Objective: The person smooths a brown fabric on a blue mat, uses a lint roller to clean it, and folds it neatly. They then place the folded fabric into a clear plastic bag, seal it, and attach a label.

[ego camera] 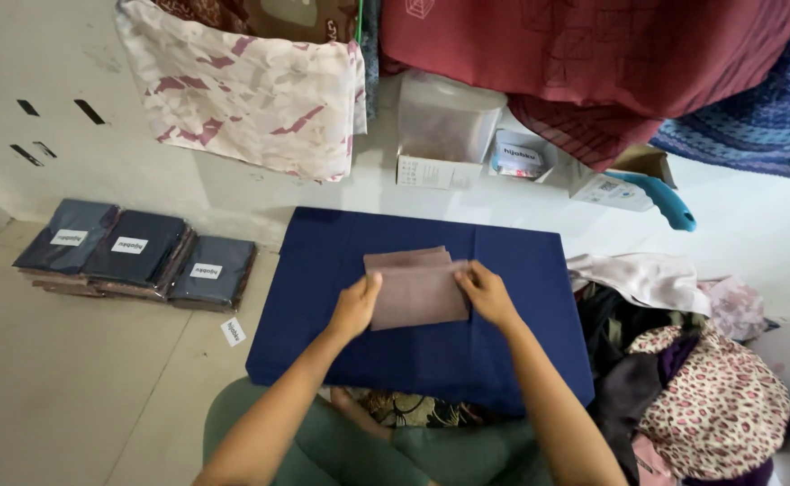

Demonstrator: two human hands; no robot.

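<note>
pale floor and wall around us, a dark blue board (pixel 503 351) on our lap as a table, folded mauve cloth (pixel 417 288) in its middle.
the cloth lies straight ahead of us between both hands, its long axis running left to right, each hand equally near. our left hand (pixel 356 306) presses its left edge, fingers loosely curled; our right hand (pixel 485 292) pinches the right edge, thumb over the fabric. wrapped dark packs (pixel 138 252) sit well apart on the floor to our left.
</note>
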